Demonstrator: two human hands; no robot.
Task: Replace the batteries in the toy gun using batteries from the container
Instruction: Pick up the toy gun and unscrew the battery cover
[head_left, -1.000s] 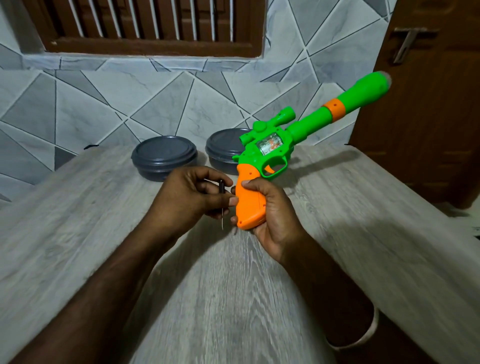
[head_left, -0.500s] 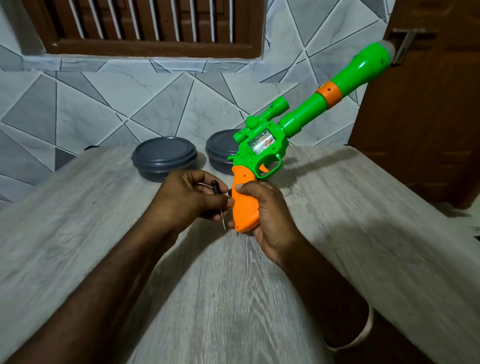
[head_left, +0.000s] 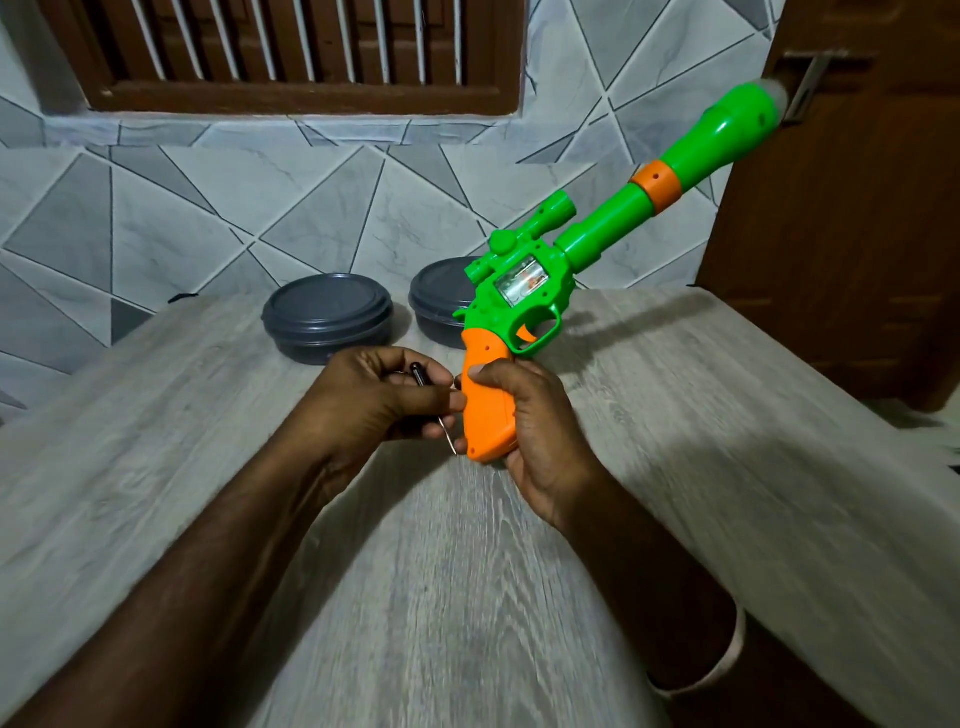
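The right hand (head_left: 540, 431) wraps the orange grip of the toy gun (head_left: 524, 291), held above the middle of the surface (head_left: 156, 467), its barrel slanting toward the far right corner. The left hand (head_left: 363, 410) pinches a small screwdriver (head_left: 418, 374), its tip just beside the grip's base. At the far edge sit a lidded grey container (head_left: 327, 317) and, partly behind the gun, a second container (head_left: 434, 306).

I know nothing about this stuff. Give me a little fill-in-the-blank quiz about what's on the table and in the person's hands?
1. The right hand grips the toy gun by its ____ handle.
2. The left hand holds a small screwdriver whose handle is ____.
3. Behind the gun, ____ round grey containers with lids on stand on the table.

Missing words: orange; black; two.
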